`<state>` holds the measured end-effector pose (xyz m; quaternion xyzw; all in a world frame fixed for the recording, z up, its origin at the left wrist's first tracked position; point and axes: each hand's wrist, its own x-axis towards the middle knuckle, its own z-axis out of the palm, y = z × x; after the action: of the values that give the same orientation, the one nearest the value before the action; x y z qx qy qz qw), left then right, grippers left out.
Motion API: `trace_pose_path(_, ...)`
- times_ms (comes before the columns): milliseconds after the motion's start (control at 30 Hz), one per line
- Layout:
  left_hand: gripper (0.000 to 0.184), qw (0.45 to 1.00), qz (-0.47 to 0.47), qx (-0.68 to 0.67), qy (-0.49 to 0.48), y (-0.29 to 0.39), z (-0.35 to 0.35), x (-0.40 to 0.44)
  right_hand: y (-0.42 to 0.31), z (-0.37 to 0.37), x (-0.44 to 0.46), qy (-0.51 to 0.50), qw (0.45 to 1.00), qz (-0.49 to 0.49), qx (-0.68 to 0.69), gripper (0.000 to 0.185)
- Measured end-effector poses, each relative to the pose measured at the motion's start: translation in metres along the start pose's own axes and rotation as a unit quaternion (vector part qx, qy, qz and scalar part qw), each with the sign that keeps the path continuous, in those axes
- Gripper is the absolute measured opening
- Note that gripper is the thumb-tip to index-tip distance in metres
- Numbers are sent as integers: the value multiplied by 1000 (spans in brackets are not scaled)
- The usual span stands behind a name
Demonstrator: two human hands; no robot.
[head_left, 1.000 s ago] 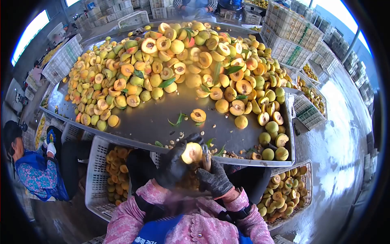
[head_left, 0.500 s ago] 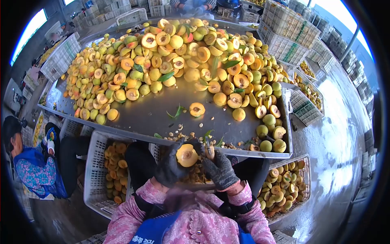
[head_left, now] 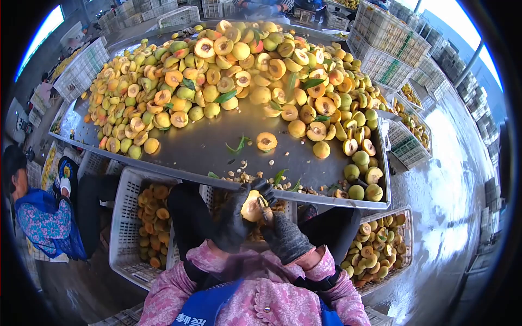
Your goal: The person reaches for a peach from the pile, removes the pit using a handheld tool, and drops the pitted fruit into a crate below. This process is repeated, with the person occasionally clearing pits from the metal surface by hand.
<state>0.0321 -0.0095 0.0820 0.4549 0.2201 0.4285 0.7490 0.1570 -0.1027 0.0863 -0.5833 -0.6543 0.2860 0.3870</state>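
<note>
My left hand [head_left: 231,220], in a dark glove, is closed round a yellow peach half [head_left: 249,207] with its cut face turned up and inward. My right hand [head_left: 288,238], in a grey knitted glove, grips a small pitting tool [head_left: 266,213] with a wooden-looking handle. The tool's metal end meets the peach's cut face; how deep it sits I cannot tell. Both hands are just below the front edge of a metal table [head_left: 206,146]. On that table lie a heap of halved peaches [head_left: 217,70] and, apart from it, a single peach half [head_left: 266,142].
Loose pits and scraps [head_left: 244,176] lie along the table's raised front edge. A crate of peach halves [head_left: 122,228] stands at my left, another crate [head_left: 409,239] at my right. A co-worker [head_left: 46,217] sits at far left. Stacked crates [head_left: 386,32] rise behind on the right.
My right hand has moved left and inward, bringing the pitting tool from beside the peach half onto it. The peach half has tilted toward the tool.
</note>
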Motion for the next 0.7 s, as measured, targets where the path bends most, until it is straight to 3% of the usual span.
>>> trace_pose_path(100, 36, 1000, -5, 8, 14, -4, 1, -1, 0, 1, 0, -78, 996, 26, -41, 33)
trace_pose_path(200, 34, 988, 66, 137, 8, -2, 4, -5, -6, 0, 11, -124, 985, 119, -23, 48)
trace_pose_path(367, 35, 963, 83, 254, 25, 8, 12, -9, 10, 12, 10, -148, 984, 98, -35, 68)
trace_pose_path(400, 35, 973, 82, 213, 37, 5, 13, -9, 15, 17, 10, -162, 981, 102, -27, 72)
trace_pose_path(467, 36, 986, 81, 129, 61, -3, 14, -10, 16, 29, 9, -70, 992, 77, 71, 52)
trace_pose_path(533, 39, 996, 18, 43, 78, -2, 11, -6, 16, 32, 8, -49, 997, 44, 30, 41)
trace_pose_path(600, 43, 996, -33, -59, 55, -15, -4, -3, 11, 27, 9, -100, 984, -2, -150, 35)
trace_pose_path(633, 44, 991, -53, -117, 24, -40, -25, 0, 9, 24, 11, -99, 990, 9, -96, 31)
trace_pose_path(700, 43, 995, -65, -81, 3, -40, -32, -1, 6, 20, 12, -97, 995, 34, 14, 23)
